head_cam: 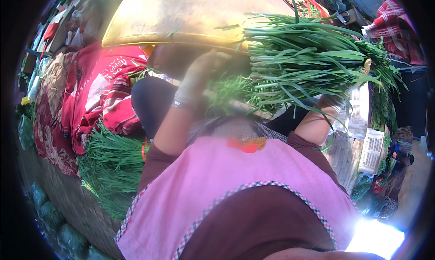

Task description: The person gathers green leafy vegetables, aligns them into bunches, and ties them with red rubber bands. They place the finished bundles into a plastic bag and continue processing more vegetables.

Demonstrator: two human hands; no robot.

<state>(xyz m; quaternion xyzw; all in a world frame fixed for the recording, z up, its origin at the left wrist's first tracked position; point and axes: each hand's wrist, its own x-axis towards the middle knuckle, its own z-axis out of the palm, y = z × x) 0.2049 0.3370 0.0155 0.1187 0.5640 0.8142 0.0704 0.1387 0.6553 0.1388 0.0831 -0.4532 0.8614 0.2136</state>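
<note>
A large bunch of long green leaves, apparently garlic chives (299, 59), lies across my right hand (360, 74). The hand is mostly hidden under and behind the leaves, with a finger showing at their right side. Pale cut ends of the stalks face left. My left hand (210, 61), blurred and seemingly gloved, is beside the stalk ends, just below the yellow rim of a round board or tub (170, 39). Whether its fingers hold anything cannot be told. Loose green trimmings (234, 90) lie below, between the two forearms.
At left are red patterned cloths (102, 86) and tied green bundles (112, 164) with a red band. Plastic-wrapped bundles (71, 238) line the lower left edge. On the right stand printed cartons (372, 151) and more greens. A person (402, 156) shows at the far right.
</note>
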